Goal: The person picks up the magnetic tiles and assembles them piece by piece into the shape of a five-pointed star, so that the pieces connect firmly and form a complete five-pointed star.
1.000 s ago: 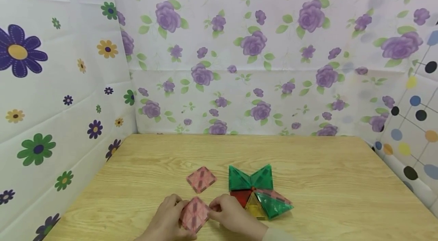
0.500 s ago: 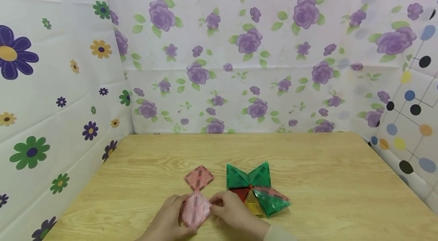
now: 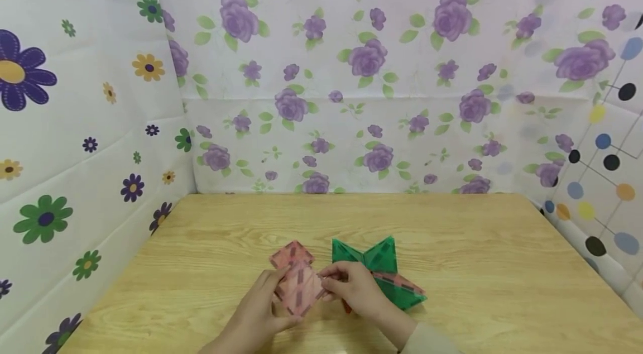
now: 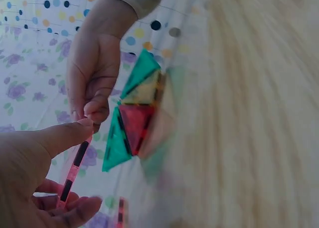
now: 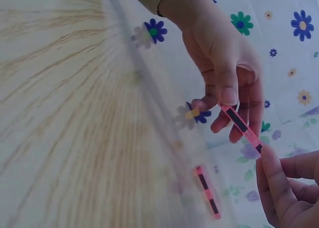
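Note:
Raised over the table, a translucent pink magnetic tile (image 3: 300, 290) with dark strips is held between both hands. My left hand (image 3: 256, 312) grips its left side, thumb and fingers at opposite edges. On the other side, my right hand (image 3: 359, 287) pinches the right corner with thumb and fingertips. The left wrist view shows the held tile (image 4: 75, 168) edge-on. Just behind it, a second pink tile (image 3: 290, 252) lies on the table, partly covered by the held one in the head view.
Right of the hands stands a joined group of tiles: green triangles (image 3: 380, 254), a yellow triangle (image 4: 143, 91), a red triangle (image 4: 137, 123) and a pink piece (image 3: 402, 281). My right hand hides part of it in the head view. Patterned cloth walls surround the wooden table (image 3: 477, 242).
Both hands have lifted the pink tile and moved it forward and slightly right, so it now overlaps the second pink tile. My right hand now covers the yellow and most of the red triangle.

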The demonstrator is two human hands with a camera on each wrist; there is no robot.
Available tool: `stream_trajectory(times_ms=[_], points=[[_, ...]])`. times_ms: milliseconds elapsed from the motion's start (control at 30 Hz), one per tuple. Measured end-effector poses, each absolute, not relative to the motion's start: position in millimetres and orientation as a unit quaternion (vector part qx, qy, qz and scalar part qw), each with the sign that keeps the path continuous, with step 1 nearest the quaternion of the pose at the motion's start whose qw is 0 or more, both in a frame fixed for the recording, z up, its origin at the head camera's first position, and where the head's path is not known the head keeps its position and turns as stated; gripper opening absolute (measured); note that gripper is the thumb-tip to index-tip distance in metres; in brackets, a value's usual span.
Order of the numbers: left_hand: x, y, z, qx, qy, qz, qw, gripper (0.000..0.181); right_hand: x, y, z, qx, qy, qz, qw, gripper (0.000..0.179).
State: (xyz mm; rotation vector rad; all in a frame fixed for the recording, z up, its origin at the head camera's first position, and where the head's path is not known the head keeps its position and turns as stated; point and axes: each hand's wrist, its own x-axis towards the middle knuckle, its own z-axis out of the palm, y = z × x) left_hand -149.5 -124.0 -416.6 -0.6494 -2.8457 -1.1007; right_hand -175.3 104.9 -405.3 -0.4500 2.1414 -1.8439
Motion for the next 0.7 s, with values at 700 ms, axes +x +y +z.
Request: stream_trajectory(times_ms=[700], points=[[-156.7,-109.6,-414.1,-0.139,-0.688,-0.697,-0.145,0.041,-157.8,159.1,-396.9,-0.113,0.729,-0.656,0.16,0.028]])
